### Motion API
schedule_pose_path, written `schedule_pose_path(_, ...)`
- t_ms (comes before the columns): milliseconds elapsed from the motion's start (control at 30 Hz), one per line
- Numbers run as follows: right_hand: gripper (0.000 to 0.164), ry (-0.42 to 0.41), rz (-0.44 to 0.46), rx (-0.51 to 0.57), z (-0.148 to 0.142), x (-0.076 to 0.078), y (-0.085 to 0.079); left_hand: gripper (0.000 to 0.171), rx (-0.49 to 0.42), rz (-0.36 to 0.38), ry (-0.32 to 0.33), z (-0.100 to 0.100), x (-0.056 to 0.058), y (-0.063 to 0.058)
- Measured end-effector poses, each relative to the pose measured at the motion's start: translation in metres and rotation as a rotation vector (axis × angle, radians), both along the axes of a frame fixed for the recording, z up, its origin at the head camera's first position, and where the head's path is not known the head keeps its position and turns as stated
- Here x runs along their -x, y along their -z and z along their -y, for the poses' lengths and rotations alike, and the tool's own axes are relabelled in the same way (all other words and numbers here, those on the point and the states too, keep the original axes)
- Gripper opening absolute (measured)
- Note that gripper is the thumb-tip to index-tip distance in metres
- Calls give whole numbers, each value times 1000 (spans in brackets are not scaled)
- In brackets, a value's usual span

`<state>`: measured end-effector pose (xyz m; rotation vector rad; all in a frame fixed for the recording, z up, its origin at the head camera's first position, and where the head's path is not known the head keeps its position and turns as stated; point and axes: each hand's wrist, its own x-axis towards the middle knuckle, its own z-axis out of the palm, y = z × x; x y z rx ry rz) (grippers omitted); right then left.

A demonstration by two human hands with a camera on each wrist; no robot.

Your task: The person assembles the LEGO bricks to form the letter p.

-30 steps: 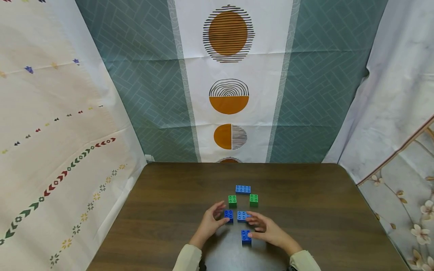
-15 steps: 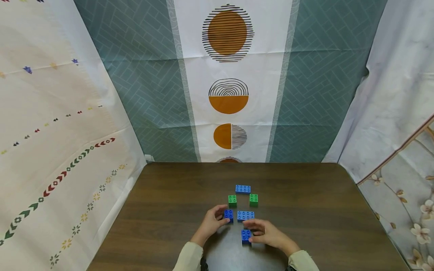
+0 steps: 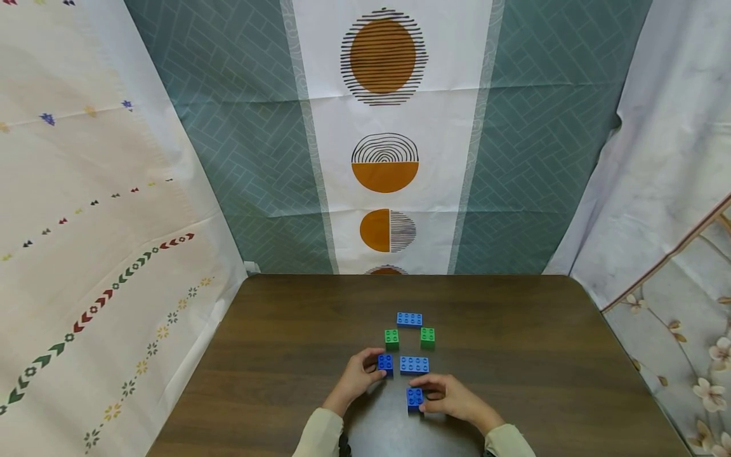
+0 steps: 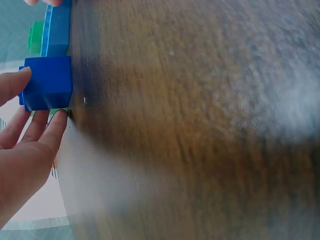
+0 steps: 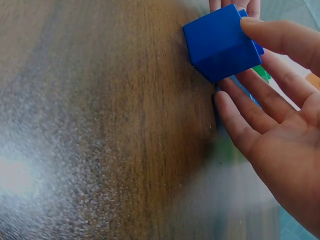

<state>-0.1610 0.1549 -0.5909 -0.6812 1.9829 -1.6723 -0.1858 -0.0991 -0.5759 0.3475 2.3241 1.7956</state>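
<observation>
My left hand (image 3: pixel 353 382) pinches a dark blue square toy building brick (image 3: pixel 385 362) between thumb and fingers. In the left wrist view its thumb meets the brick's studded edge, with the other fingers behind. Nearer my body, my right hand (image 3: pixel 454 398) grips a second dark blue square brick (image 3: pixel 414 398). In the right wrist view the thumb (image 5: pixel 280 37) lies at that brick's top corner and the fingers reach behind it. Between and just beyond the hands sits a lighter blue long brick (image 3: pixel 414 365), studs up. Both held bricks stand upright at the tabletop.
Two green square bricks (image 3: pixel 428 337) stand side by side with a gap, beyond the long brick. Farther back is another lighter blue long brick (image 3: pixel 409 319). The dark wooden table (image 3: pixel 285 330) ends at a hanging patterned cloth (image 3: pixel 388 127), with more cloths at both sides.
My right hand has drawn back from over the long brick and closed round the near dark blue brick. My left fingers have come in around the left dark blue brick. The bricks have stayed put.
</observation>
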Motion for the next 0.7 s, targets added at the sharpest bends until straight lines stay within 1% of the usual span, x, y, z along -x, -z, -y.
schedule_pose_path(67, 44, 4, 3, -1, 0, 0, 0, 40, 6, 10, -8, -1, -3, -6)
schedule_pose_path(167, 44, 4, 3, 7, 0, -1, 0, 39, 22, 8, -22, -2, -4, -6)
schedule_pose_path(200, 44, 5, -2, 5, 0, -2, 0, 39, 27, 6, -26, -2, -1, 1)
schedule_pose_path(267, 44, 7, -19, -1, -1, -3, 0, 40, 31, 5, -33, 0, 3, 11)
schedule_pose_path(333, 43, 15, -28, -8, -1, -4, 0, 39, 33, 6, -35, 1, 5, 15)
schedule_pose_path(400, 42, 26, -39, -19, -2, -4, 1, 39, 30, 9, -35, 2, 5, 15)
schedule_pose_path(700, 39, 61, 11, -27, -2, -5, 1, 38, 36, 27, -38, 3, 7, 13)
